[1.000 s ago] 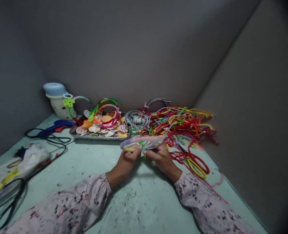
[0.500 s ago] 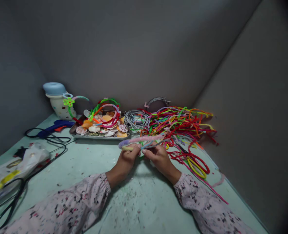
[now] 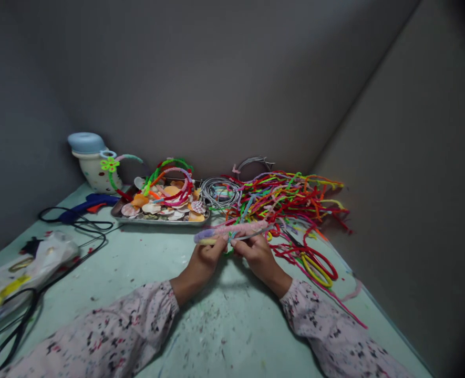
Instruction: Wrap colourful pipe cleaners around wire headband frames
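Crosswise just beyond the fingertips, holding a fuzzy loop [image 3: 240,228] with its long axis running left to right, nearly level and tipped slightly up toward the right. Bending round into purple at the left, past the left fingertips, and reaching pink toward the pile behind the right fingers. Pinching narrowly, thumbs against fingers, with left hand [image 3: 204,261] and right hand [image 3: 262,258], fingertips close together near the loop's middle. Sending a light-blue strand [image 3: 246,208] up and away from between the fingertips, leaning right, and a thin grey wire [image 3: 259,231] out over the right fingers.

Beyond the left fingers, near the purple bend, close to the near rim of a metal tray [image 3: 162,222] full of shells. Beyond and right of the right fingers, hemmed by a tangled pile of pipe cleaners [image 3: 291,194]. Closer to the body than the fingers, open over the speckled green tabletop [image 3: 224,325], between the wrists.

Looking soft and furry: pink along the top, purple at the bend, pale yellow below, beside the left fingertips.
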The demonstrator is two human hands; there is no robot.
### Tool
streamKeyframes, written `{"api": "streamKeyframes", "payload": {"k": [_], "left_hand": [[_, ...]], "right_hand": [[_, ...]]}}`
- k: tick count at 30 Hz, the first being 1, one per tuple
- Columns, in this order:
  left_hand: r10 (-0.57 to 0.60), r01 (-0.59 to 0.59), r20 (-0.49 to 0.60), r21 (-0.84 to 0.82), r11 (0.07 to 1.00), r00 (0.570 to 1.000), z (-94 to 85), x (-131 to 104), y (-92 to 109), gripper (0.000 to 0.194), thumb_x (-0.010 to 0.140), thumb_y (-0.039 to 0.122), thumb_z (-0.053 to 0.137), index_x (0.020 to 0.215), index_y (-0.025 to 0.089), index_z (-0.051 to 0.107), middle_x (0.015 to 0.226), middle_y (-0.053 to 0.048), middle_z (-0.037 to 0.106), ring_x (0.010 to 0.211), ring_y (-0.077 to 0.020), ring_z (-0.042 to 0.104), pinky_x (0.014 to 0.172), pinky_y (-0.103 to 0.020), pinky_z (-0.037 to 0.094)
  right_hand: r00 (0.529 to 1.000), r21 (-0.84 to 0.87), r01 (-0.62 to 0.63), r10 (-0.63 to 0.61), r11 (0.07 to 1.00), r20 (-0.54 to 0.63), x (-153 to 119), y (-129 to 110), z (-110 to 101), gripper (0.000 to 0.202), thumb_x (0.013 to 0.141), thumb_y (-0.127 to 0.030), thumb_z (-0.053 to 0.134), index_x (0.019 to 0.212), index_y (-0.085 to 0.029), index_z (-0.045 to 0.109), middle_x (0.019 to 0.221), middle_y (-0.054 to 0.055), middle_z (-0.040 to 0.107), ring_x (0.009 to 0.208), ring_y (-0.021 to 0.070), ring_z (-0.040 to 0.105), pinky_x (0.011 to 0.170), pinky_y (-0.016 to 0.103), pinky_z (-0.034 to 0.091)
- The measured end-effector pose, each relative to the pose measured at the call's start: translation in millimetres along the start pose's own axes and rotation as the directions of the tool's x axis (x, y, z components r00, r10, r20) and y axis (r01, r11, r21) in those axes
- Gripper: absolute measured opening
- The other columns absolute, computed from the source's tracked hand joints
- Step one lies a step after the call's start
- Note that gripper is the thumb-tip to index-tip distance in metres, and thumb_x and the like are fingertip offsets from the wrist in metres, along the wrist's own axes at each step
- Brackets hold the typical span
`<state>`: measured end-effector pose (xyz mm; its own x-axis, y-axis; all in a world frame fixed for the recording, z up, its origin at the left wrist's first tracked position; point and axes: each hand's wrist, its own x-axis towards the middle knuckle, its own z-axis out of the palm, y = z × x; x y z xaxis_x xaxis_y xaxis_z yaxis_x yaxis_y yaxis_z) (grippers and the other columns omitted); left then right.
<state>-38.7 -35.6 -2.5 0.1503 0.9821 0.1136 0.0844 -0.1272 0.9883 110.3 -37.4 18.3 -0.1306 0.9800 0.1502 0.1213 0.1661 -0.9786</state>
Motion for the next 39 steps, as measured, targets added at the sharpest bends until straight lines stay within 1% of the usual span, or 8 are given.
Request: {"api": "streamKeyframes", "payload": {"k": [5, 8, 12, 19, 22, 27, 35, 39], "left_hand": [[0.045, -0.046, 0.008, 0.053, 0.998, 0.999, -1.0, 1, -13, 0.03, 0.087, 0.032, 0.049, 0.06, 0.019, 0.05, 0.058, 0.002, 0.05, 0.058, -0.0138, 0.044, 0.057, -0.028, 0.031], [0.108, -0.108, -0.003, 0.056, 0.993, 0.994, -1.7, 0, -8, 0.028, 0.086, 0.031, 0.048, 0.061, 0.019, 0.051, 0.06, 0.001, 0.052, 0.06, -0.0143, 0.046, 0.059, -0.028, 0.033], [0.164, -0.166, 0.059, 0.035, 0.986, 0.985, -3.0, -1, 3, 0.027, 0.087, 0.031, 0.047, 0.062, 0.019, 0.05, 0.063, 0.001, 0.052, 0.062, -0.0146, 0.047, 0.06, -0.027, 0.035], [0.175, -0.177, 0.061, 0.034, 0.984, 0.983, -3.9, 1, -1, 0.026, 0.087, 0.029, 0.046, 0.063, 0.019, 0.052, 0.064, 0.0, 0.055, 0.062, -0.0146, 0.048, 0.061, -0.027, 0.037], [0.197, -0.2, 0.08, 0.033, 0.979, 0.977, -3.1, 1, 0, 0.027, 0.087, 0.029, 0.046, 0.063, 0.019, 0.051, 0.064, 0.0, 0.054, 0.063, -0.0148, 0.048, 0.061, -0.027, 0.037], [0.175, -0.178, 0.072, 0.043, 0.983, 0.982, -1.5, -2, 6, 0.027, 0.087, 0.03, 0.046, 0.063, 0.018, 0.049, 0.062, 0.001, 0.05, 0.062, -0.014, 0.045, 0.059, -0.027, 0.035], [0.163, -0.168, 0.075, 0.058, 0.984, 0.984, -1.7, -5, 7, 0.028, 0.088, 0.033, 0.047, 0.064, 0.018, 0.049, 0.062, 0.001, 0.047, 0.061, -0.0135, 0.042, 0.057, -0.026, 0.033], [0.165, -0.168, 0.056, 0.061, 0.984, 0.985, -1.2, -3, 7, 0.031, 0.088, 0.036, 0.046, 0.063, 0.018, 0.05, 0.061, 0.0, 0.048, 0.061, -0.0144, 0.043, 0.058, -0.027, 0.034]], "right_hand": [[1.0, -0.043, 0.01, -0.01, 0.999, -0.001, 0, -3, 0, 0.019, 0.074, -0.03, 0.058, 0.059, -0.02, 0.054, 0.054, -0.003, 0.05, 0.052, 0.0127, 0.046, 0.053, 0.026, 0.039], [0.999, -0.075, 0.054, -0.053, 0.996, 0.007, 1, -6, 1, 0.019, 0.074, -0.028, 0.056, 0.057, -0.02, 0.053, 0.055, -0.002, 0.05, 0.055, 0.0134, 0.047, 0.054, 0.026, 0.04], [0.992, -0.102, 0.127, -0.127, 0.987, 0.01, 1, -8, 0, 0.017, 0.075, -0.024, 0.053, 0.058, -0.02, 0.053, 0.06, -0.002, 0.052, 0.06, 0.014, 0.049, 0.059, 0.026, 0.041], [0.996, -0.031, 0.085, -0.084, 0.996, 0.033, 1, 0, 0, 0.018, 0.078, -0.028, 0.055, 0.062, -0.02, 0.053, 0.057, -0.003, 0.051, 0.057, 0.0134, 0.049, 0.056, 0.025, 0.041], [0.996, -0.052, 0.086, -0.086, 0.995, 0.008, 1, 1, 0, 0.018, 0.077, -0.026, 0.054, 0.061, -0.02, 0.053, 0.055, -0.003, 0.051, 0.056, 0.0133, 0.049, 0.058, 0.026, 0.041], [0.996, -0.113, 0.086, -0.089, 0.99, -0.022, 2, -1, 0, 0.019, 0.076, -0.027, 0.054, 0.058, -0.02, 0.053, 0.054, -0.003, 0.05, 0.054, 0.0136, 0.049, 0.057, 0.027, 0.04], [0.993, -0.122, 0.114, -0.118, 0.986, -0.028, 0, -7, 1, 0.022, 0.076, -0.03, 0.052, 0.057, -0.02, 0.054, 0.054, -0.003, 0.05, 0.054, 0.013, 0.048, 0.055, 0.026, 0.038], [0.995, -0.085, 0.09, -0.093, 0.992, -0.037, 0, -5, 2, 0.017, 0.076, -0.029, 0.054, 0.061, -0.02, 0.054, 0.053, -0.004, 0.051, 0.053, 0.0127, 0.048, 0.054, 0.025, 0.039]]}}
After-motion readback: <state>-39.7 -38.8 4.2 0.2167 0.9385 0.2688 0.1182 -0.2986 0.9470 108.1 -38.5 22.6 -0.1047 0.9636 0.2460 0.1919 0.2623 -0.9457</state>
